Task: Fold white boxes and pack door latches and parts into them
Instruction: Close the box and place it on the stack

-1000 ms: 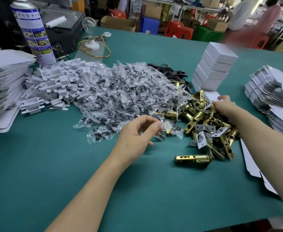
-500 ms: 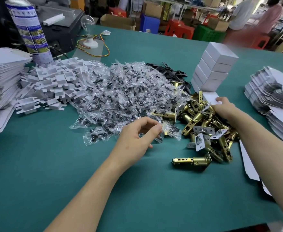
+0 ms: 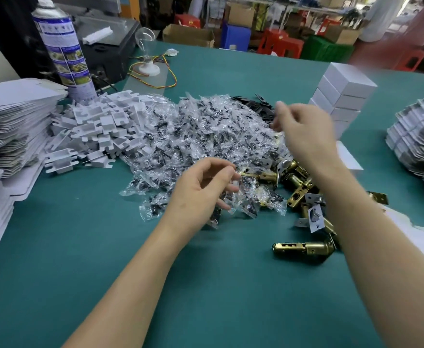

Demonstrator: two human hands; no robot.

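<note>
A big heap of clear screw bags [image 3: 205, 136] covers the middle of the green table [image 3: 80, 259]. My left hand [image 3: 203, 189] hovers at the heap's near edge, thumb and curled fingers pinching one bag. Brass door latches [image 3: 298, 182] lie piled to the right, and a single latch [image 3: 303, 247] rests apart in front. My right hand [image 3: 303, 129] is raised over the bags, blurred, fingers loosely spread, with nothing seen in it. Folded white boxes [image 3: 344, 96] stand stacked behind it.
Flat box blanks are stacked at the left [image 3: 12, 121] and right [image 3: 416, 136] edges. White card inserts [image 3: 98, 131] lie heaped beside a spray can [image 3: 62, 46]. Black plates [image 3: 258, 106] lie behind the bags. A bulb holder with wires [image 3: 148, 66] sits at the back.
My right hand has lifted off the latch pile by the white boxes and swung left and up over the bags. My left hand stays at the heap's edge.
</note>
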